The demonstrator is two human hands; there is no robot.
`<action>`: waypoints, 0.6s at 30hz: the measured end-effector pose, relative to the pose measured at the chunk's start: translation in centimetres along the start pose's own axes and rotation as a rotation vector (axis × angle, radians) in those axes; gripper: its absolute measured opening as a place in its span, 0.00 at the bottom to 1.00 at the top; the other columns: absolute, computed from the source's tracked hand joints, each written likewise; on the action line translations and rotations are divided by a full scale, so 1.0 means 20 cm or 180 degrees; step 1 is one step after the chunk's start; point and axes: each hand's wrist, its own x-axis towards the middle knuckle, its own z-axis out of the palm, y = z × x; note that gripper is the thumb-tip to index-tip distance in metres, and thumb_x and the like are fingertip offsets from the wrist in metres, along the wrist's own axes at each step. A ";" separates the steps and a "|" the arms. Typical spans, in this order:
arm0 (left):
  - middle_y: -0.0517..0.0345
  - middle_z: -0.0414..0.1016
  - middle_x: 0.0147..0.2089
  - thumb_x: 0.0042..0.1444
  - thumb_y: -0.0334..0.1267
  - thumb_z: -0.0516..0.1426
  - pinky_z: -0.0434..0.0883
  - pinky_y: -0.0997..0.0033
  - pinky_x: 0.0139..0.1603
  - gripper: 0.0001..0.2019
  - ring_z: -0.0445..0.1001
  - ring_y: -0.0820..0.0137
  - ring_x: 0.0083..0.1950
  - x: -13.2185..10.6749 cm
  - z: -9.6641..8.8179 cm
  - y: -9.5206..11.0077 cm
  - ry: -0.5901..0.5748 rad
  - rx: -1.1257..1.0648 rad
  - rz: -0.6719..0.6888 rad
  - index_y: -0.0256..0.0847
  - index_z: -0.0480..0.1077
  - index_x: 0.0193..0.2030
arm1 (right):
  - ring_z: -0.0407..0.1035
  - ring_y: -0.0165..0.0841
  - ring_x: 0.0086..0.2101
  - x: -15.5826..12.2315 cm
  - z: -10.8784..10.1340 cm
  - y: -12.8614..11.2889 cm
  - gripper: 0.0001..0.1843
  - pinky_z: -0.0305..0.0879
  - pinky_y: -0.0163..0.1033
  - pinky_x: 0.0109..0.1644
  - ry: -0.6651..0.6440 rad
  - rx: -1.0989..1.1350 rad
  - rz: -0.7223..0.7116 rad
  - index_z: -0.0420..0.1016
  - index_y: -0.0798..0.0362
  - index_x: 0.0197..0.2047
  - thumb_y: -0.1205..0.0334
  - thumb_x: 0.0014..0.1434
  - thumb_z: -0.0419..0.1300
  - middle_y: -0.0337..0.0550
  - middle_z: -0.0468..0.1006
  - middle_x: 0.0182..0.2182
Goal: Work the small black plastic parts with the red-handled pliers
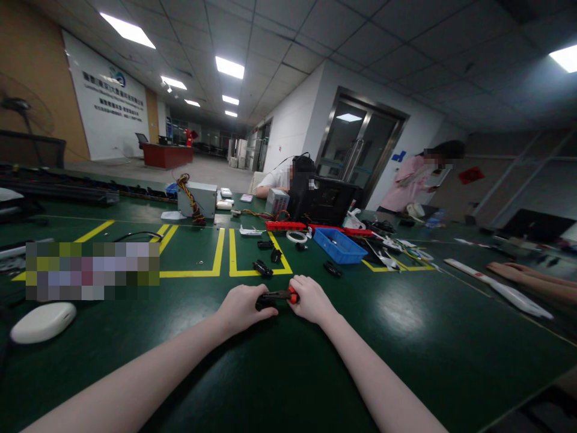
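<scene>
Both my hands rest on the green table (315, 373), close together. My left hand (241, 307) is closed around a small black part (265, 302). My right hand (309, 299) is closed on a tool with a red handle and a dark shaft (282, 294), whose tip reaches the black part. Several more small black parts (262, 268) lie just beyond my hands, near the yellow floor-tape lines (219, 252) marked on the table.
A blue bin (340, 245), red trays (285, 226), a grey power supply box with wires (196, 200) and a black computer case (324, 201) stand further back. A white oval object (44, 322) lies at left. Two people are behind the table; another person's forearm (536, 278) lies at right.
</scene>
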 end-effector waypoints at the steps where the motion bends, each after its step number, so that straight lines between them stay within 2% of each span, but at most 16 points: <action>1: 0.55 0.78 0.36 0.56 0.53 0.57 0.63 0.72 0.33 0.16 0.75 0.63 0.37 0.00 0.00 0.00 -0.0022 -0.0007 -0.0004 0.42 0.71 0.39 | 0.62 0.33 0.33 0.00 0.00 0.00 0.08 0.57 0.38 0.37 0.0014 -0.0010 -0.0005 0.63 0.51 0.31 0.66 0.49 0.60 0.41 0.70 0.33; 11: 0.55 0.76 0.34 0.56 0.58 0.54 0.62 0.72 0.31 0.20 0.74 0.64 0.35 0.00 -0.01 -0.01 -0.0200 -0.0158 0.0007 0.41 0.71 0.38 | 0.61 0.33 0.34 -0.01 0.01 0.01 0.07 0.56 0.38 0.37 0.0148 -0.0091 -0.0073 0.63 0.51 0.31 0.66 0.49 0.59 0.42 0.70 0.33; 18: 0.54 0.77 0.37 0.53 0.53 0.59 0.63 0.71 0.34 0.17 0.75 0.61 0.39 0.01 0.01 -0.01 -0.0149 0.0122 0.0056 0.41 0.70 0.38 | 0.61 0.34 0.33 -0.01 0.01 0.00 0.07 0.56 0.38 0.38 0.0140 -0.0029 -0.0018 0.63 0.51 0.31 0.66 0.49 0.59 0.42 0.70 0.33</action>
